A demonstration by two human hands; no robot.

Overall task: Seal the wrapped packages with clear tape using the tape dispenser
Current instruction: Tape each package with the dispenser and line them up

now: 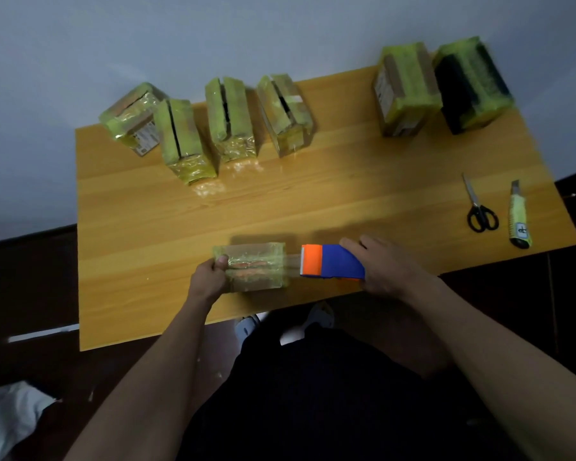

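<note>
tape dispenser [330, 262] was held tight in the right hand [384, 269], fingers curled over it. left hand [210, 277] gripped the package [255, 266], thumb on top.

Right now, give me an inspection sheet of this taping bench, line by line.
Surface: wooden table, film scraps near the far packages.
Job's things: wrapped package near the front edge; tape dispenser at its right end, clear tape stretched between them.
Clutter: six other packages along the far side; scissors and utility knife at right.
Hands: left hand grips the package; right hand holds the dispenser.
Cables: nothing seen.
Surroundings: pale wall, dark floor.
</note>
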